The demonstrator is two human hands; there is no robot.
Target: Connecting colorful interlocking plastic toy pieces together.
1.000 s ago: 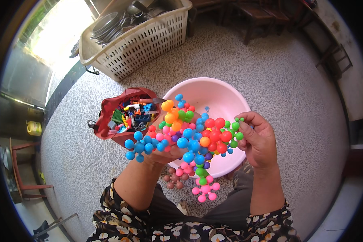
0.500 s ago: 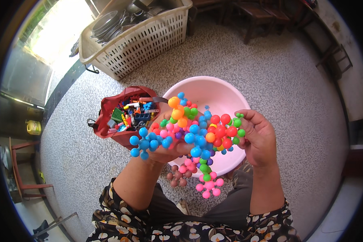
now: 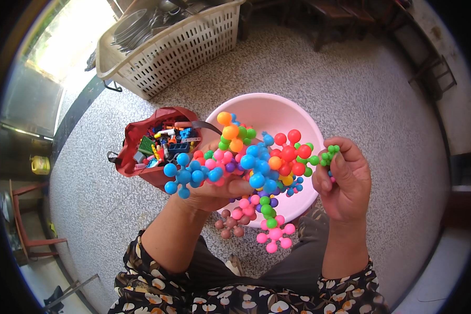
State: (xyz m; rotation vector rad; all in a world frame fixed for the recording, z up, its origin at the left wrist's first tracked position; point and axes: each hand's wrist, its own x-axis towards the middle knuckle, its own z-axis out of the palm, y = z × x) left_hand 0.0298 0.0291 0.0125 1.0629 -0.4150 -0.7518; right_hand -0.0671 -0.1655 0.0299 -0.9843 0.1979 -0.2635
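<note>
A big cluster of joined plastic ball-and-spoke toy pieces (image 3: 260,166), in blue, red, orange, green, pink and purple, hangs over the pink basin. My left hand (image 3: 218,196) grips it from below on its left side, the fingers partly hidden behind the balls. Between the thumb and fingers of my right hand (image 3: 347,180) is a small green ball piece (image 3: 328,156), which lies against the green balls at the cluster's right end. Whether the two are joined I cannot tell. A bit of pink and blue shows under my right thumb.
Beneath the cluster, the pink basin (image 3: 303,118) stands on the speckled floor. A red fabric bag (image 3: 132,137) full of mixed building toys sits left of it. Farther off is a white slatted basket (image 3: 178,57) with metal cookware. Wooden chairs (image 3: 29,220) stand around the edges.
My right hand has moved a little to the right and away from the cluster, and the small green piece now shows between its fingers. My left hand keeps its hold.
</note>
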